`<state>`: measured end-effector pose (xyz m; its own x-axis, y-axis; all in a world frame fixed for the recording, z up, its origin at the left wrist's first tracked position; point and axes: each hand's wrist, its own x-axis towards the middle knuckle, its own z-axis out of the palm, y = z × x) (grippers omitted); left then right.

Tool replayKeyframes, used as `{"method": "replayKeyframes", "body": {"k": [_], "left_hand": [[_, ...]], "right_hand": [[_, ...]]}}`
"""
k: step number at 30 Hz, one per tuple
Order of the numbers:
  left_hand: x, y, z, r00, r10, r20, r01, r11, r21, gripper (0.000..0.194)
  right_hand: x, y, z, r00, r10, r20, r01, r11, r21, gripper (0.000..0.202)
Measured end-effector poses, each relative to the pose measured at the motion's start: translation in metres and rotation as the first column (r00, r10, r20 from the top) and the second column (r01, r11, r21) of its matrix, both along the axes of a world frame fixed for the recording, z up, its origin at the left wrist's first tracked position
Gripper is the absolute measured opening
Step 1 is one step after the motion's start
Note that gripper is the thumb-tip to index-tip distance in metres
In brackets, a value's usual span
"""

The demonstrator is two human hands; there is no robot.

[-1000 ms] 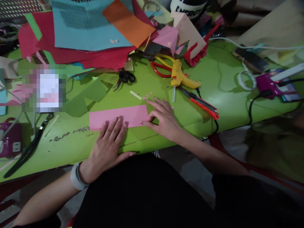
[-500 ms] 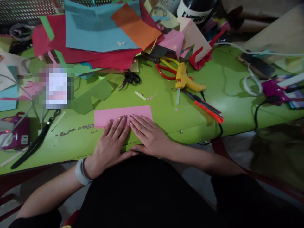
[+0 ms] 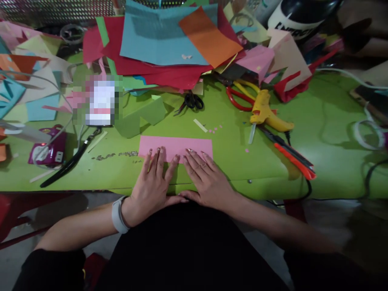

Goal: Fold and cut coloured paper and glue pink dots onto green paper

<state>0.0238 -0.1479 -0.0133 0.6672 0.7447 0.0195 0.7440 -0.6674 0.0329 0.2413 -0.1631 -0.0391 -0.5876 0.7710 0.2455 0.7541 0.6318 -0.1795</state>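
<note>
Left hand [image 3: 152, 184] and right hand [image 3: 210, 182] flat, slightly spread, on pink paper [image 3: 176, 144] (grey wristband [image 3: 119, 216] on the left), on the counter [image 3: 230, 165] at the person's [image 3: 188, 250] twelve o'clock, scissors [image 3: 194, 102] at the paper's one o'clock

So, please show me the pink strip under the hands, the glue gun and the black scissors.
Pink strip [image 3: 176, 146]: head view, uncovered middle.
Glue gun [image 3: 262, 110]: head view, yellow body.
Black scissors [image 3: 190, 100]: head view, handles.

Matt, smooth pink paper strip [image 3: 176, 144] at centre, glossy green tabletop [image 3: 230, 121] around it, yellow plastic glue gun [image 3: 263, 107] right of centre, perforated mesh [image 3: 57, 12] upper left.
</note>
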Motion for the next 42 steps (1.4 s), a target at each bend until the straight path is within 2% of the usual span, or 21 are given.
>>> {"method": "replayKeyframes", "body": {"k": [6, 9, 12, 15, 19, 25, 29, 33, 42], "left_hand": [[0.006, -0.009, 0.01, 0.994, 0.072, -0.087, -0.069, 0.997, 0.037, 0.119], [-0.004, -0.003, 0.019, 0.995, 0.088, -0.043, -0.085, 0.995, 0.061, 0.111], [-0.026, 0.018, 0.028, 0.99, 0.046, 0.133, -0.052, 0.998, 0.042, 0.078], [-0.046, 0.045, 0.032, 0.966, 0.08, 0.247, -0.06, 0.995, -0.085, 0.04], [-0.048, 0.066, 0.032, 0.904, 0.13, 0.408, -0.015, 0.962, -0.273, 0.022], [-0.023, 0.076, 0.027, 0.911, 0.092, 0.401, 0.061, 0.933, -0.354, 0.018], [-0.007, 0.081, 0.024, 0.947, 0.059, 0.316, 0.045, 0.949, -0.312, 0.016], [0.005, 0.081, 0.024, 0.964, 0.077, 0.253, 0.008, 0.947, -0.32, 0.015], [0.007, 0.077, 0.025, 0.964, 0.12, 0.239, -0.032, 0.939, -0.342, 0.013]], "right_hand": [[0.0, -0.001, -0.001, 0.999, 0.01, 0.045, -0.013, 0.998, 0.063, 0.092], [0.001, -0.001, -0.001, 0.997, 0.015, 0.072, -0.02, 0.997, 0.069, 0.095], [0.003, 0.0, 0.0, 0.995, 0.023, 0.099, -0.029, 0.998, 0.053, 0.095], [0.006, 0.005, 0.003, 0.991, 0.024, 0.134, -0.029, 0.999, 0.036, 0.095], [0.009, 0.012, 0.005, 0.987, -0.005, 0.16, 0.0, 0.999, 0.034, 0.095], [0.011, 0.015, 0.003, 0.987, 0.01, 0.158, -0.012, 1.0, 0.01, 0.094], [0.01, 0.016, 0.002, 0.988, 0.011, 0.153, -0.012, 1.0, 0.005, 0.092], [0.008, 0.017, 0.001, 0.989, 0.002, 0.149, -0.002, 1.0, -0.003, 0.093], [0.006, 0.016, 0.001, 0.993, -0.016, 0.113, 0.017, 1.0, -0.007, 0.1]]}}
